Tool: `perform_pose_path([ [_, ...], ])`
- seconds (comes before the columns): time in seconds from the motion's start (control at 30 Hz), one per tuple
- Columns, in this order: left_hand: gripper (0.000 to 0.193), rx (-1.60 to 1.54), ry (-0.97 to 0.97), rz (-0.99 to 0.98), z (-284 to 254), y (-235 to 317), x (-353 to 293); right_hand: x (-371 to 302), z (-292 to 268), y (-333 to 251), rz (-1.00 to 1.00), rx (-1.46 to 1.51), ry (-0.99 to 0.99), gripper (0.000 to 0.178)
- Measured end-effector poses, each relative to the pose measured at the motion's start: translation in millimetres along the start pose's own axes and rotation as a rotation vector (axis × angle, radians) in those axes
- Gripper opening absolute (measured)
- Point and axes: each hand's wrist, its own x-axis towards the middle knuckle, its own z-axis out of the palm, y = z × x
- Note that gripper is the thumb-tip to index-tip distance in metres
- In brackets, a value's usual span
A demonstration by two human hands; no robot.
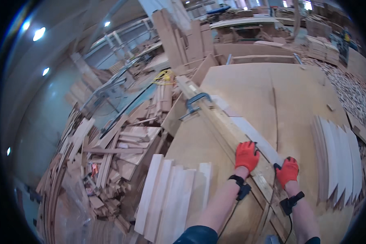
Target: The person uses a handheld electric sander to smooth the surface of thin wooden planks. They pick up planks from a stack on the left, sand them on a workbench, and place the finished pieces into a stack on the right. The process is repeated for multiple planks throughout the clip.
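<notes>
My left hand (247, 156), in a red glove with dark fingertips, is curled over a long wooden beam (221, 130) that lies diagonally on a large plywood table (248, 81). Along the beam's right side runs a pale wooden board (256, 136). At its near end my right hand (288, 170), gloved the same way, grips the board's edge, with the thumb on the beam side. Part of the hold is hidden under the fingers. Farther up, a blue-grey C-clamp (198, 102) is fixed across the beam.
Pale boards (171, 195) lie side by side left of my arms; curved boards with pointed ends (337, 158) stand at the right. Scrap wood (110, 175) heaps beside the table's left. Wood offcuts (341, 85) cover the floor at far right. A yellow cable (163, 77) lies beyond the beam.
</notes>
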Motion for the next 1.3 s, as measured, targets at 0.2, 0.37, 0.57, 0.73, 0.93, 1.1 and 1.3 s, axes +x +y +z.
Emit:
perform_pose_path([
  [0.2,0.044,-0.062,-0.015,-0.034,-16.2,0.4,-34.8,-15.2,-7.3,21.2,0.005,0.699,-0.052,0.041],
  [0.37,0.045,-0.107,-0.072,-0.014,-32.5,1.8,-65.1,-21.9,-86.3,-8.6,-0.648,0.713,-0.809,0.024],
  [0.57,0.060,-0.226,-0.136,0.046,-110.6,5.2,-122.6,75.1,-57.1,18.4,-0.100,1.362,-0.030,0.035],
  [0.73,0.080,0.339,-0.248,-0.296,-203.7,-43.4,-190.3,4.6,-6.9,-75.5,-0.300,-0.067,-0.189,0.066],
  [0.93,0.097,0.486,-0.317,-0.604,-233.9,-76.1,-246.6,10.3,1.0,-77.4,-0.307,-0.203,-0.221,0.066],
  [1.1,0.106,0.443,-0.296,-0.662,-242.2,-78.3,-275.0,0.2,-2.9,-42.4,-0.302,-0.288,-0.202,0.069],
  [1.3,0.100,0.311,-0.205,-0.588,-227.1,-100.6,-298.0,-36.1,-37.6,-34.2,-0.364,-0.144,-0.108,0.053],
])
